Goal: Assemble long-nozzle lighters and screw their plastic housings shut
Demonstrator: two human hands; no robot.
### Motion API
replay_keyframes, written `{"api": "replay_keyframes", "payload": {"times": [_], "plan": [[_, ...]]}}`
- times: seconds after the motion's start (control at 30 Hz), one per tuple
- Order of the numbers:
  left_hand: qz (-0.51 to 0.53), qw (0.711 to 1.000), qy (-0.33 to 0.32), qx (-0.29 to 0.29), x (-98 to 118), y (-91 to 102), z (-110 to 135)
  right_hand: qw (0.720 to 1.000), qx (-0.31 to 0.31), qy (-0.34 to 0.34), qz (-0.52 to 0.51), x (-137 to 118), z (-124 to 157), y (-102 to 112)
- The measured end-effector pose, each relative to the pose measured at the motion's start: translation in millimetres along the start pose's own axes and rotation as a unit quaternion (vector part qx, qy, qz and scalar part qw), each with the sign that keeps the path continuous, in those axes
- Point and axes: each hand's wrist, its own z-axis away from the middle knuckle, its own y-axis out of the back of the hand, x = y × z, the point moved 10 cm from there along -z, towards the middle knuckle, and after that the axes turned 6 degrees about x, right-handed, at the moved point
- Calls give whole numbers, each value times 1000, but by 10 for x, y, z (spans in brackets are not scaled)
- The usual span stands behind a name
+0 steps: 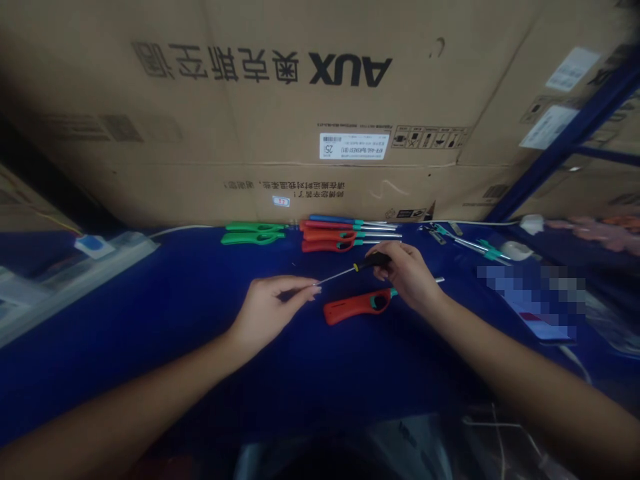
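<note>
The right grip (407, 277), just right of the frame's centre, is closed around the black handle of a screwdriver (345, 272). The left grip (270, 307), left of centre, pinches the tip of its thin shaft between fingertips. Just below the shaft a red lighter (350, 308) lies on the blue desk (175, 300), and higher up green lighters (253, 232) lie before a cardboard box (300, 100).

On the red lighter (350, 308), the neck is hidden under the right hand (407, 273), which also covers most of the screwdriver (345, 272) handle just behind. Left of the lighter, the shaft tip disappears at the left hand (267, 307); its grip is unclear. To the right, a pixelated patch (530, 293) masks something. The carton label (354, 145) behind is unreadably small.
</note>
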Motion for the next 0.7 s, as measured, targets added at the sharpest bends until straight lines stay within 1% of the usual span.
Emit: {"api": "replay_keyframes", "payload": {"times": [0.1, 0.17, 0.27, 0.33, 0.43, 0.53, 0.6, 0.7], "plan": [[-41, 997, -62, -18, 91, -43, 28, 999, -10, 18, 49, -98, 4, 10], [-68, 992, -101, -40, 152, -104, 57, 995, -19, 38, 92, -201, 29, 7], [-89, 985, -119, -85, 174, -208, 98, 981, -43, 99, 161, -397, 110, -50], [-90, 985, -106, -103, 159, -246, 112, 969, -58, 156, 183, -524, 187, -106], [-78, 989, -63, -112, 112, -269, 118, 950, -54, 252, 174, -687, 326, -139], [-57, 991, -22, -117, 70, -303, 121, 924, -65, 331, 180, -770, 488, -191], [-33, 993, 2, -115, 43, -325, 119, 916, -98, 350, 169, -783, 581, -261], [8, 994, 31, -104, 5, -343, 118, 919, -152, 338, 136, -803, 668, -389]]}}
